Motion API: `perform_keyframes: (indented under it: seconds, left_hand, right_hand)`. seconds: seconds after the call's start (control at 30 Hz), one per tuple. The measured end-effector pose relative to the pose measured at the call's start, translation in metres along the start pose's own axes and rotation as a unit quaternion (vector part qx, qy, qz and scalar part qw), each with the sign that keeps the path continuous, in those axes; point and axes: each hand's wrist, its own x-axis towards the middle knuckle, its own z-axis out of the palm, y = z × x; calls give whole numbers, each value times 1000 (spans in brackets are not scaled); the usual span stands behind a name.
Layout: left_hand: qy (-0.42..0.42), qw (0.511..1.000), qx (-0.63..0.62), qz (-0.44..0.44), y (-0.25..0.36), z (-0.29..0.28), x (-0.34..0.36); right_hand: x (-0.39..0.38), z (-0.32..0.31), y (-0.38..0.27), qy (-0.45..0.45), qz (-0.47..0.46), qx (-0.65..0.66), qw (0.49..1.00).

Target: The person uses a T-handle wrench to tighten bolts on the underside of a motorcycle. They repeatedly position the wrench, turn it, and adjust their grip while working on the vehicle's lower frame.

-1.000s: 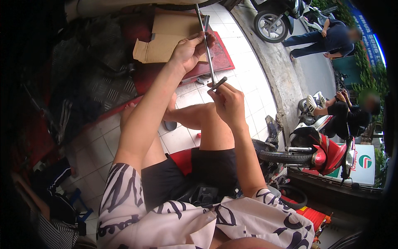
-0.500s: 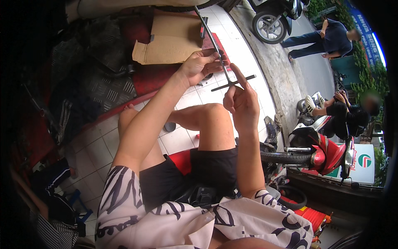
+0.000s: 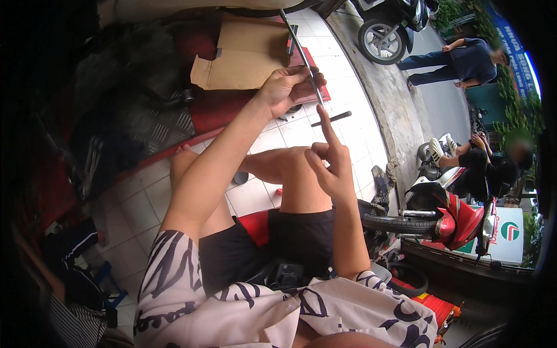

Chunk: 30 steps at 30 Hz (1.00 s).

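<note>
A T-handle wrench [image 3: 298,44] slants down from the vehicle part at the top edge, its long thin shaft passing through my left hand [image 3: 284,91]. The fingers and thumb of that hand wrap loosely round the shaft. The dark crossbar [image 3: 340,118] sits at the wrench's near end. My right hand [image 3: 332,168] is just below it, holding nothing, with index finger stretched up across the crossbar and thumb apart. Whether this finger touches the bar I cannot tell. What the wrench's far tip meets is out of sight.
Flattened cardboard [image 3: 241,64] lies on a red and dark metal platform [image 3: 203,110] ahead-left. White tiles [image 3: 272,142] cover the floor. A red motorbike [image 3: 455,217] stands at right, another motorbike [image 3: 383,40] farther off. Two people are outside; another person [image 3: 75,249] is at lower left.
The crossbar has turned about the shaft. My right hand has dropped slightly toward me, its index finger now straighter. My left hand stays round the shaft.
</note>
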Motion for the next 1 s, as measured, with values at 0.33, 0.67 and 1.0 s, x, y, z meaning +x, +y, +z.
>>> perform_keyframes:
  seconds: [0.33, 0.67, 1.0]
  left_hand:
    - [41, 999, 15, -2, -1, -4, 2]
    - [26, 1000, 15, 9, 0, -2, 4]
    - [15, 1000, 4, 26, 7, -5, 6]
  right_hand:
    - [3, -2, 9, -59, 181, -170, 967]
    - [7, -23, 22, 47, 140, -75, 986]
    - [4, -8, 17, 33, 24, -31, 999]
